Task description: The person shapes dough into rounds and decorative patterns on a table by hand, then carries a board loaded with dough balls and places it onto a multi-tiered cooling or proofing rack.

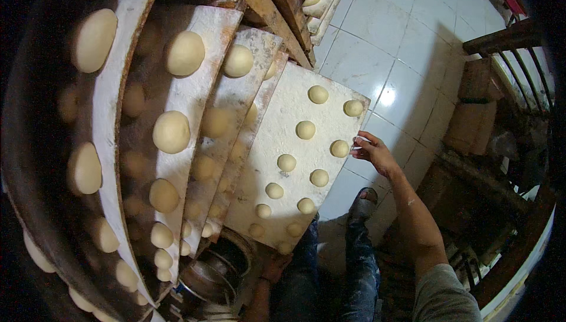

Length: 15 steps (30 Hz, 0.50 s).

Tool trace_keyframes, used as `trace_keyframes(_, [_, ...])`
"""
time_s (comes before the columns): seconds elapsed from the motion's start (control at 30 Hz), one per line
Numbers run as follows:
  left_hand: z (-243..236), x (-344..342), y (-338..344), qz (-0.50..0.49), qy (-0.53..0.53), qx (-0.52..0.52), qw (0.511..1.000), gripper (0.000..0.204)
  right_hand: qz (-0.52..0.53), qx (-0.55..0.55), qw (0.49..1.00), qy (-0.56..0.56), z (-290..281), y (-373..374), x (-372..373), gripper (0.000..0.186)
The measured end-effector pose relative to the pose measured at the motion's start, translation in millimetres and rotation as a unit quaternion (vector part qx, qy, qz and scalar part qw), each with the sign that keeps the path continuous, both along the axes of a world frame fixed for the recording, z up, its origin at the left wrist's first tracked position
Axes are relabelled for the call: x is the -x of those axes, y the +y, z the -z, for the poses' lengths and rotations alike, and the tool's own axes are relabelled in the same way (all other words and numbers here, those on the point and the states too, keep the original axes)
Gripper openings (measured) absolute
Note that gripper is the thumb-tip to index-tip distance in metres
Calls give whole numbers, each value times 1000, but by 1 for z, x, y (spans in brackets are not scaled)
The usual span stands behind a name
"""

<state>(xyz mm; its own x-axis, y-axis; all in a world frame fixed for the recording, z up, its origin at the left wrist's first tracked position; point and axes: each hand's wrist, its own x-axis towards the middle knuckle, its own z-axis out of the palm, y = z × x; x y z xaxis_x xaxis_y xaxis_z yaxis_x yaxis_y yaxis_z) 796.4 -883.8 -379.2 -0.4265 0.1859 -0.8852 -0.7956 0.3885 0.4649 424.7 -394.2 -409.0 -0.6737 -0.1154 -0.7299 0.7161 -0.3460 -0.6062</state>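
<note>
Head view: flour-dusted, pale rectangular board (274, 118) bearing round cream dough balls (305, 130) juts out beside stacked floury shelves (191, 98). Right hand (374, 151) at its right edge, fingers parted, unclenched; left hand (273, 270) by near end, grip too dark to tell.

Pale round dough balls (305, 130) sit spaced across a floury board (271, 124).

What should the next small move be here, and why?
Probably closing the right hand on the side edge of the floured board: it is half open right by that edge, and the board carries round dough balls that might roll if it tilts. The left hand is low by the near end, too dark to read its grip.
</note>
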Motion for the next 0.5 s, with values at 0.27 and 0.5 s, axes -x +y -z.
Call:
trace_keyframes(0.27, [-8,42,20,-535,49,40,843,48,2,-53,995,82,21,-60,57,36])
trace_keyframes(0.5, [77,72,-124,-581,112,139,794,37,-1,-46,993,111,21,-182,135,30])
